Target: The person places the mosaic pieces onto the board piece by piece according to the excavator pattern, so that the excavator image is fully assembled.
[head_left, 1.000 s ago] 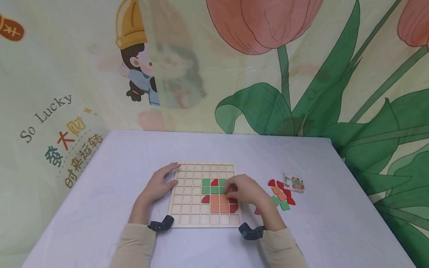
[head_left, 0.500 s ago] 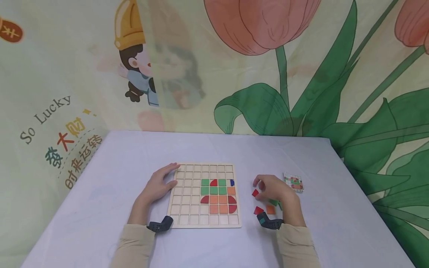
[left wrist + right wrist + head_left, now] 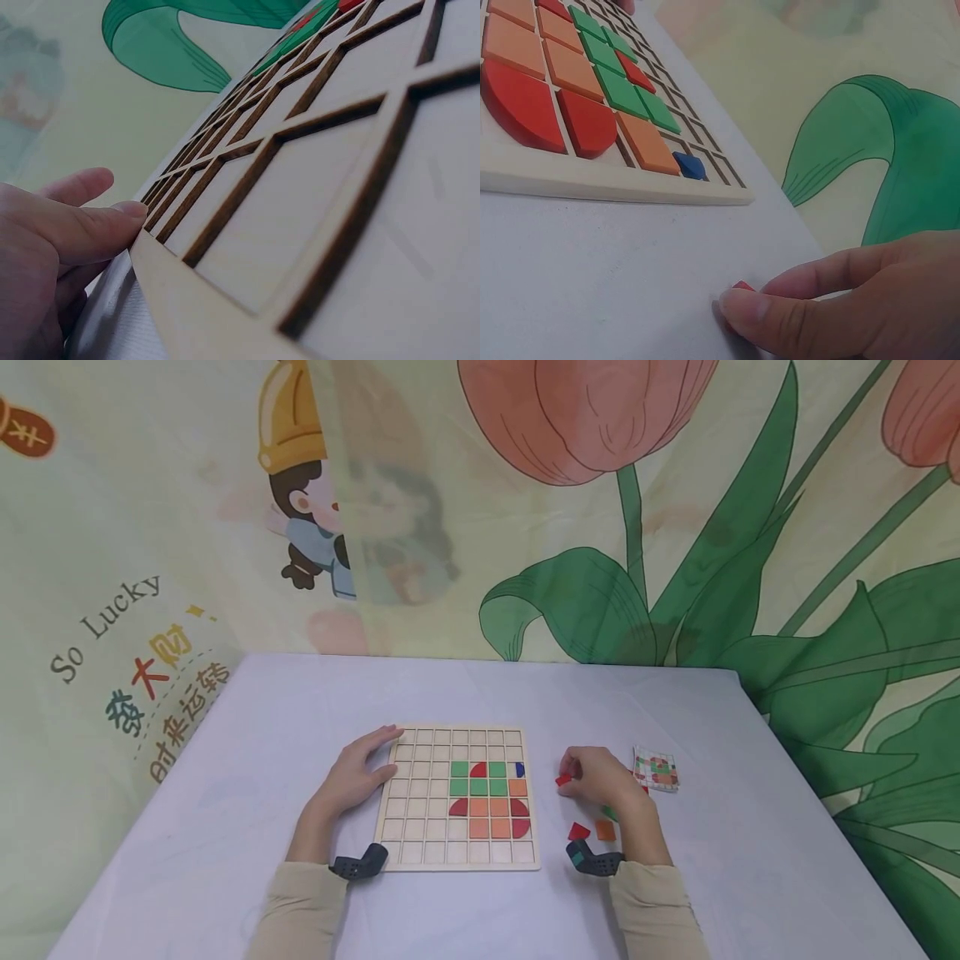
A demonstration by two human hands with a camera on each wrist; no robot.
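A wooden grid board (image 3: 419,829) lies on the table, with green, red and orange tiles and a small blue piece (image 3: 520,770) set in its right part. My left hand (image 3: 356,775) rests at the board's left edge; in the left wrist view the thumb (image 3: 112,229) touches the rim. Right of the board, my right hand (image 3: 600,775) pinches a small red piece (image 3: 563,780) between thumb and fingertips. Those fingers mostly cover the piece in the right wrist view, where only a red corner (image 3: 743,286) shows.
Near the right wrist lie a loose red piece (image 3: 578,832), an orange tile (image 3: 605,830) and a partly covered green one (image 3: 610,812). A small printed pattern card (image 3: 657,768) lies farther back. The white table (image 3: 315,693) meets a patterned backdrop behind.
My right hand has left the board's right side for the loose pieces and now pinches a red one. An orange tile and the blue piece show where it was. The left hand stays put.
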